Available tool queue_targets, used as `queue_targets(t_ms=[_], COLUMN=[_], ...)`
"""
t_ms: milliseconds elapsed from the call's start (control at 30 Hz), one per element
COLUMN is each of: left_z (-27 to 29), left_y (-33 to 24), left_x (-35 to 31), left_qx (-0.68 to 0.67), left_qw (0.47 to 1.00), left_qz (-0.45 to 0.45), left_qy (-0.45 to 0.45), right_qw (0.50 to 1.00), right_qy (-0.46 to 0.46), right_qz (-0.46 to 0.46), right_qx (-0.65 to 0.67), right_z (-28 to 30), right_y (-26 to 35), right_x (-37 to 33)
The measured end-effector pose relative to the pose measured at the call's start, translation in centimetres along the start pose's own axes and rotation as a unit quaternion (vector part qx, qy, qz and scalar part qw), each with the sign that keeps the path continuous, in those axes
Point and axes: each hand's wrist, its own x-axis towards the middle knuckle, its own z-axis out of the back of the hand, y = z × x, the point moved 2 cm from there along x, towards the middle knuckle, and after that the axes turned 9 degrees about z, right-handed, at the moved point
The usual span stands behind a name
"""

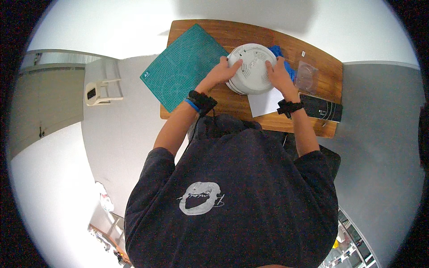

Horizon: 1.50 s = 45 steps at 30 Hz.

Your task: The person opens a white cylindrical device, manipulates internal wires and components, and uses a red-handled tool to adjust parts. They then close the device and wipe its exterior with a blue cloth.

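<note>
Between my hands is a round white plastic device [254, 67] with curved slots on its upper face; its exact kind I cannot make out. My left hand [225, 71] grips its left side, thumb lying on the top face. On the opposite edge my right hand [279, 77] holds it the same way, with the thumb at the rim. The fingers beneath are hidden. A white sheet of paper [264, 104] lies partly under the device. Something blue and crumpled, like cloth [275, 50], shows behind my right hand.
A green cutting mat [183, 67] lies at the left of the wooden table [241, 31], its left corner past the edge. To the right are a transparent plastic piece [307, 75], a small white tag [303, 54] and a black box [315, 106]. A cream stool [103, 92] stands far left.
</note>
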Motion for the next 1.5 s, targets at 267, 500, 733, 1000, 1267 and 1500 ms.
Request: queue_targets(t_ms=[267, 500, 733, 1000, 1267, 1500], left_z=[-1.9, -2.8, -2.5, -2.1, -2.5, -2.1], left_y=[1.1, -0.7, 0.2, 0.1, 0.8, 1.9], left_x=[3.3, 2.6, 2.1, 2.9, 2.9, 3.2], left_qx=[0.111, -0.043, -0.044, -0.069, -0.069, -0.008], left_qw=[0.921, 0.956, 0.968, 0.974, 0.991, 0.998], left_qz=[-0.28, -0.161, -0.092, -0.072, -0.069, -0.054], left_qy=[-0.248, -0.241, -0.23, -0.203, -0.087, -0.02], right_qw=[0.998, 0.993, 0.986, 0.99, 0.982, 0.969], right_qy=[0.027, -0.011, -0.06, -0.048, -0.005, 0.034], right_qz=[0.063, 0.092, 0.117, 0.075, 0.149, 0.218], right_qx=[0.007, 0.075, 0.1, 0.112, 0.117, 0.113], right_z=[-0.3, -0.6, -2.2, -1.3, -1.4, -2.0], right_y=[-0.6, 2.4, 1.8, 2.8, 1.0, 0.4], right_x=[-0.2, -0.7, -0.4, -0.3, -1.2, -1.8])
